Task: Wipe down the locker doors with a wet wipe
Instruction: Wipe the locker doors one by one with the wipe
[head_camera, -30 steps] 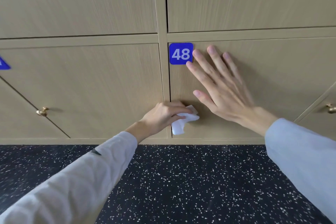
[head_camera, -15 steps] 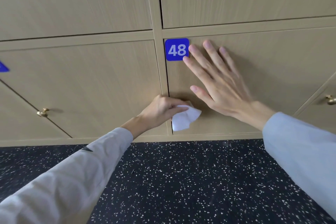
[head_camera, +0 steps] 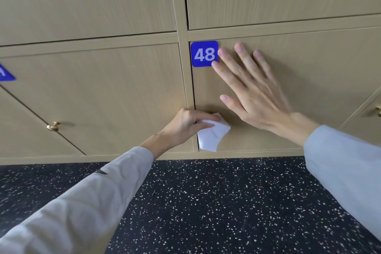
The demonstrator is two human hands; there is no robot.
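I count four locker doors in view, all pale wood grain: two upper ones cut off by the top edge, two lower ones. The lower right door (head_camera: 309, 80) carries one blue plate reading 48 (head_camera: 204, 53) in its upper left corner. The lower left door (head_camera: 99, 93) shows a corner of a second blue plate (head_camera: 5, 74) at the frame's left edge; its number is cut off. Two brass knobs: one (head_camera: 52, 126) on the lower left door, one (head_camera: 379, 110) half out of frame at the right. One wet wipe (head_camera: 212, 135), white and crumpled. All doors shut; I see nothing of what they hold.

My left hand (head_camera: 185, 125) grips the wipe, fingers curled over its top, and presses it to the lower left part of door 48, just beside the vertical frame post (head_camera: 181, 47). The loose end of the wipe hangs down to the door's bottom edge. The left arm reaches in from the lower left in a grey sleeve (head_camera: 82, 202).

My right hand (head_camera: 253, 93) lies flat on door 48, released, fingers straight and spread, fingertips (head_camera: 240, 47) next to the plate, index tip overlapping its edge.

Black speckled floor (head_camera: 216, 202) below
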